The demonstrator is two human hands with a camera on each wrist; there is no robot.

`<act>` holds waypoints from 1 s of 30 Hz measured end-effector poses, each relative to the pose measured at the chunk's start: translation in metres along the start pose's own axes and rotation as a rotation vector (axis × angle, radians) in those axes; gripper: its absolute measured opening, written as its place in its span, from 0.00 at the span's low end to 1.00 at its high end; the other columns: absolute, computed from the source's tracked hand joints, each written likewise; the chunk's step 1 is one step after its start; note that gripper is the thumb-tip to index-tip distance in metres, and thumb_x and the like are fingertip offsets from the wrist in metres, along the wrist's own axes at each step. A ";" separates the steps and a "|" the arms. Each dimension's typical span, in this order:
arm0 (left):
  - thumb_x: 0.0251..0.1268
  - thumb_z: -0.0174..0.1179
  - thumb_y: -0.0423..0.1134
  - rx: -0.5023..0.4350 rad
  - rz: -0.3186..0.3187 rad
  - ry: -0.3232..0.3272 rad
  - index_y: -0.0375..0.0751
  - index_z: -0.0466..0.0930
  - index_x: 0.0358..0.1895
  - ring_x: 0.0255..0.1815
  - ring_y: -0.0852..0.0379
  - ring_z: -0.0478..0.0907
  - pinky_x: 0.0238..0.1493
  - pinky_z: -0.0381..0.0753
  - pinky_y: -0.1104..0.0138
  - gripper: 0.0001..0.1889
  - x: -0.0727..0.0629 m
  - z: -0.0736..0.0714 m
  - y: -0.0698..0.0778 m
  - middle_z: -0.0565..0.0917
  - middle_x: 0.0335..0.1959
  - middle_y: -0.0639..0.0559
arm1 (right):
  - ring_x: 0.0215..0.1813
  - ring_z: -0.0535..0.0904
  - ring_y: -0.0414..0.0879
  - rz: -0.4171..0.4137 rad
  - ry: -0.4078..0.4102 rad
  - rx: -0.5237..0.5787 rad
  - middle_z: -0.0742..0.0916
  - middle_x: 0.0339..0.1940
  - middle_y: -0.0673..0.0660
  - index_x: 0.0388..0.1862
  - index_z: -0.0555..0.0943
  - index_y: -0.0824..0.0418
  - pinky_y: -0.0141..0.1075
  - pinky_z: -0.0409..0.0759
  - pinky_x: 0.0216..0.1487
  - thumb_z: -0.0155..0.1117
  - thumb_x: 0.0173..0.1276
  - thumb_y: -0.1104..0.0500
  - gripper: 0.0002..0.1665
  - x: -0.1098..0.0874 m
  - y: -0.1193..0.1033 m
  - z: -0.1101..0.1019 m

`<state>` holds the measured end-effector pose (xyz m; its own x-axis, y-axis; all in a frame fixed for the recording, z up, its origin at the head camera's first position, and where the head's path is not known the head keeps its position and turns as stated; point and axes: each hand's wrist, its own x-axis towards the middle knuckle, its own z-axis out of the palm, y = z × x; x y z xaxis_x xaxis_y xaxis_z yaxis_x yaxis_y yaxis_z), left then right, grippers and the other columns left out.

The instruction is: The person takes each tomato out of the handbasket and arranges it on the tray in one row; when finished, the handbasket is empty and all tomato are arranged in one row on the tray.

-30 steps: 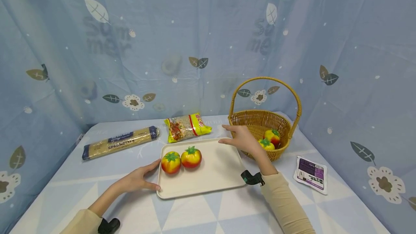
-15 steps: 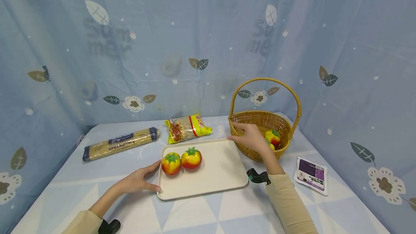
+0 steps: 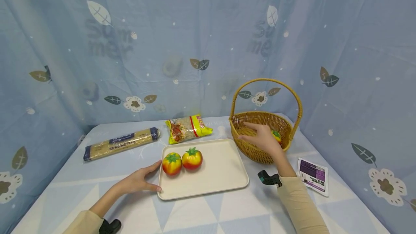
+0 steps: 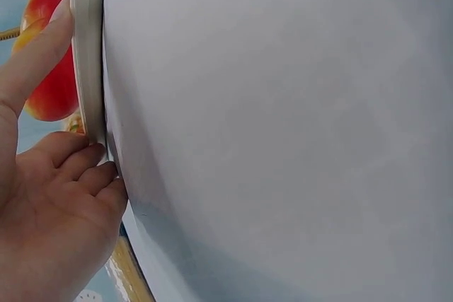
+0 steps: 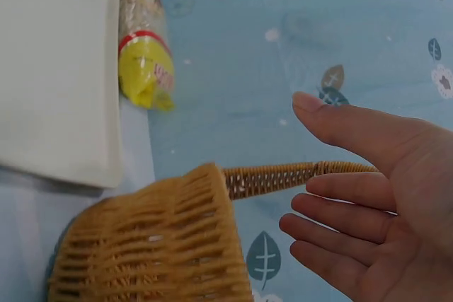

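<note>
Left hand [image 3: 139, 180]: kinda spread, touching tray [image 3: 221, 169] at 9 o'clock
Right hand [image 3: 261, 139]: fingers loose, by wicker basket [image 3: 260, 155], tray's 2 o'clock
Tomatoes [image 3: 172, 164]: I see two, tray's 10ish

Tray [image 3: 224, 170]: right half passable from above; 2 fruits [image 3: 192, 159] obstruct the left. The handle [image 3: 266, 79] arches over the basket [image 3: 255, 156].
</note>
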<state>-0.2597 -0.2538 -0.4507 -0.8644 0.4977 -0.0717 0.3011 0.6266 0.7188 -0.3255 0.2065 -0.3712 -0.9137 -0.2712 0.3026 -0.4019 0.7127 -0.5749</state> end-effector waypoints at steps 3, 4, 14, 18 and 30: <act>0.51 0.73 0.47 0.005 0.003 -0.001 0.28 0.49 0.74 0.71 0.28 0.49 0.68 0.51 0.38 0.53 0.001 0.000 0.000 0.54 0.72 0.27 | 0.12 0.65 0.46 0.010 -0.004 -0.016 0.80 0.59 0.67 0.67 0.73 0.62 0.42 0.78 0.36 0.70 0.62 0.46 0.39 -0.003 0.008 -0.005; 0.52 0.73 0.47 0.004 0.004 -0.003 0.28 0.49 0.74 0.71 0.28 0.49 0.68 0.51 0.38 0.53 0.001 0.000 0.000 0.54 0.72 0.27 | 0.10 0.58 0.43 0.015 -0.005 -0.018 0.81 0.58 0.67 0.67 0.73 0.63 0.40 0.76 0.34 0.70 0.62 0.46 0.39 -0.004 0.011 -0.007; 0.51 0.73 0.48 0.002 -0.003 0.001 0.28 0.49 0.74 0.72 0.28 0.49 0.68 0.50 0.38 0.54 0.001 0.000 -0.001 0.53 0.73 0.28 | 0.19 0.68 0.48 0.059 0.003 -0.127 0.84 0.45 0.70 0.66 0.72 0.69 0.44 0.75 0.35 0.69 0.63 0.47 0.40 -0.014 0.039 -0.027; 0.51 0.73 0.48 -0.006 -0.006 -0.001 0.28 0.49 0.74 0.72 0.28 0.49 0.69 0.50 0.38 0.54 0.001 0.000 -0.001 0.53 0.73 0.28 | 0.13 0.60 0.43 0.056 0.000 -0.157 0.83 0.27 0.66 0.65 0.72 0.70 0.38 0.72 0.22 0.70 0.62 0.49 0.39 -0.016 0.048 -0.032; 0.52 0.73 0.46 -0.021 -0.005 -0.008 0.29 0.49 0.74 0.72 0.28 0.48 0.69 0.50 0.38 0.53 0.001 0.001 -0.001 0.53 0.73 0.28 | 0.12 0.54 0.39 0.051 -0.042 -0.172 0.66 0.10 0.49 0.65 0.72 0.69 0.33 0.62 0.16 0.69 0.64 0.52 0.36 -0.020 0.064 -0.046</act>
<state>-0.2607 -0.2537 -0.4524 -0.8627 0.4992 -0.0806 0.2883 0.6164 0.7328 -0.3304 0.2874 -0.3797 -0.9357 -0.2567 0.2422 -0.3426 0.8252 -0.4490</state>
